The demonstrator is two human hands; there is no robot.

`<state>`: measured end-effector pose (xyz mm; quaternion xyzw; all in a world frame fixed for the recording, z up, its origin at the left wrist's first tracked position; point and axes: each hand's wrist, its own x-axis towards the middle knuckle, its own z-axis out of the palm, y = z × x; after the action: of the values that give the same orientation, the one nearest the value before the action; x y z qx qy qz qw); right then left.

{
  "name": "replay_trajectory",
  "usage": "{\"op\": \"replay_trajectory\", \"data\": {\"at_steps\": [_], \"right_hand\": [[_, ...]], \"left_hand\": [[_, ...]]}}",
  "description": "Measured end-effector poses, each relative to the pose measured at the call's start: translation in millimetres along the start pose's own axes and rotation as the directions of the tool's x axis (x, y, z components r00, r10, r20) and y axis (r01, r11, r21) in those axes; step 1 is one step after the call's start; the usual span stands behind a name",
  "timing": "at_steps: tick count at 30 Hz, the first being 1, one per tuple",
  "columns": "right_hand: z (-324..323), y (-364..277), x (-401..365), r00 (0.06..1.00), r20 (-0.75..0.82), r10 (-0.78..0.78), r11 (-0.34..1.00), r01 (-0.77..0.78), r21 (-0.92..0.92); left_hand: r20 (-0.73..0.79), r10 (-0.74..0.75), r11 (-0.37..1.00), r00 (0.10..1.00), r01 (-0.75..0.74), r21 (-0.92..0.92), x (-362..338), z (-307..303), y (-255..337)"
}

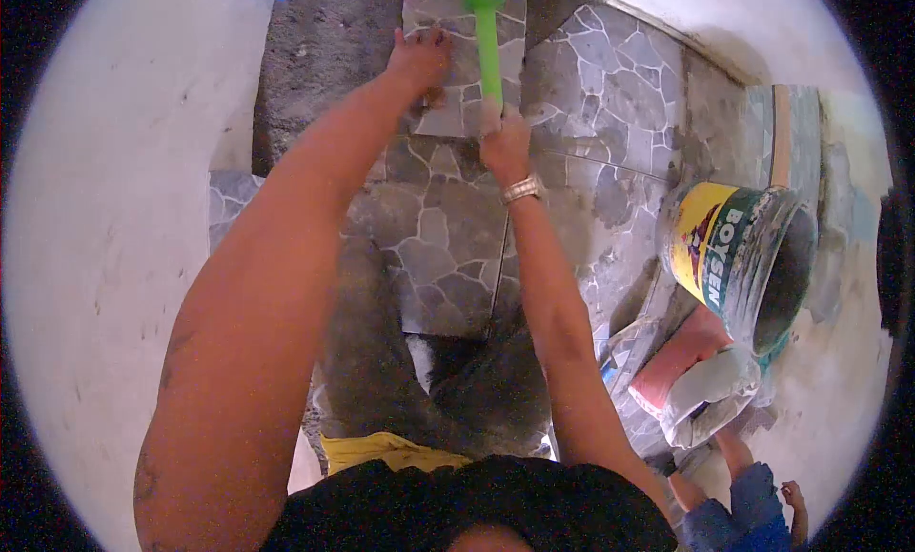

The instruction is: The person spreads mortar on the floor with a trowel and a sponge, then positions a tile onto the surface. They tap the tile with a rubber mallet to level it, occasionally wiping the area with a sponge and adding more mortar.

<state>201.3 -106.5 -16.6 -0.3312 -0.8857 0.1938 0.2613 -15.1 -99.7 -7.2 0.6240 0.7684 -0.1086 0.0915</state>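
My right hand [506,144], with a watch at the wrist, is wrapped round the handle of a bright green mallet [488,51]. The mallet's head lies at the top edge of the view, over a stone-patterned floor tile [440,109]. On the left part of that tile rests my left hand [422,61], its fingers spread and holding nothing. Rough grey mortar [319,66] borders this tile on the left. Another patterned tile [610,75] lies to its right, and more tiles [443,228] run beneath and in front of my knees.
A Boysen paint bucket [710,242] lies tilted at the right, its mouth facing right. Below it is a red and white sack [681,361]. Another person [753,509] in blue shorts is at the lower right. Pale walls [114,218] rise on both sides.
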Motion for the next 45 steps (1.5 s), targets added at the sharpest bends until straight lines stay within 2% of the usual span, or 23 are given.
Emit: {"op": "replay_trajectory", "data": {"at_steps": [1,4,7,9,12,14,16,17,19,22,25,28,31,34,37,39,42,44,45], "right_hand": [[-8,-7,0,0.999,-0.035,0.034,0.999,-0.034,0.021],[22,22,-18,0.994,0.105,-0.038,0.984,0.056,-0.168],[15,22,-6,0.996,-0.011,-0.085,0.992,0.084,-0.09],[3,7,-12,0.999,-0.048,0.023,0.999,-0.022,0.023],[2,8,-24,0.994,0.041,0.099,0.995,-0.098,-0.01],[7,15,-27,0.997,0.052,0.063,0.998,-0.061,-0.034],[3,11,-20,0.999,-0.02,-0.033,0.999,0.033,0.002],[0,4,-28,0.987,0.031,0.16,0.982,-0.162,0.094],[-14,-20,-30,0.856,0.159,0.492,0.822,-0.517,0.238],[-11,-14,-40,0.836,0.234,0.497,0.822,-0.54,0.182],[-18,-16,-40,0.889,0.161,0.429,0.832,-0.458,0.314],[-12,-17,-60,0.897,0.13,0.423,0.868,-0.442,0.227],[-1,-6,-77,0.851,0.229,0.473,0.851,-0.508,0.129],[-23,-23,-79,0.801,0.283,0.528,0.747,-0.596,0.295],[-50,-55,-95,0.771,0.298,0.564,0.69,-0.637,0.343],[-28,-37,-126,0.873,0.223,0.434,0.83,-0.484,0.277],[-27,-32,-130,0.935,0.122,0.333,0.892,-0.354,0.28],[-39,-43,-117,0.903,0.15,0.402,0.84,-0.429,0.331],[-52,-52,-111,0.851,0.21,0.482,0.776,-0.526,0.348]], "left_hand": [[0.002,-0.01,1.0,1.0,0.01,-0.011,2,1,-1],[0.064,-0.021,1.0,0.998,0.021,0.0,4,0,2],[0.077,-0.032,0.999,0.997,0.031,0.012,5,-3,0],[0.087,-0.037,0.999,0.996,0.036,0.013,3,-3,1],[0.107,-0.042,0.999,0.993,0.041,0.018,1,-6,4],[0.102,-0.039,0.999,0.994,0.037,0.016,2,-4,1],[0.077,-0.033,0.999,0.996,0.031,0.031,6,-3,-3],[0.078,-0.025,0.999,0.997,0.023,0.032,3,2,-1],[0.116,-0.032,0.998,0.993,0.026,0.054,5,-2,1],[0.125,-0.037,0.998,0.991,0.03,0.053,4,-5,0],[0.119,-0.032,0.998,0.992,0.025,0.06,2,-9,1],[0.114,-0.032,0.998,0.993,0.026,0.06,1,-6,4],[0.071,-0.028,0.998,0.997,0.024,0.064,1,-2,3],[0.067,-0.023,0.998,0.997,0.019,0.062,5,-1,-3],[0.095,-0.028,0.999,0.995,0.025,0.025,3,-5,2],[0.111,-0.039,0.999,0.993,0.037,0.021,-1,-8,5],[0.089,-0.038,0.999,0.995,0.036,0.03,3,-8,5],[0.051,-0.026,1.0,0.998,0.026,0.005,3,2,0],[0.068,-0.024,1.0,0.997,0.023,0.007,0,1,2]]}}
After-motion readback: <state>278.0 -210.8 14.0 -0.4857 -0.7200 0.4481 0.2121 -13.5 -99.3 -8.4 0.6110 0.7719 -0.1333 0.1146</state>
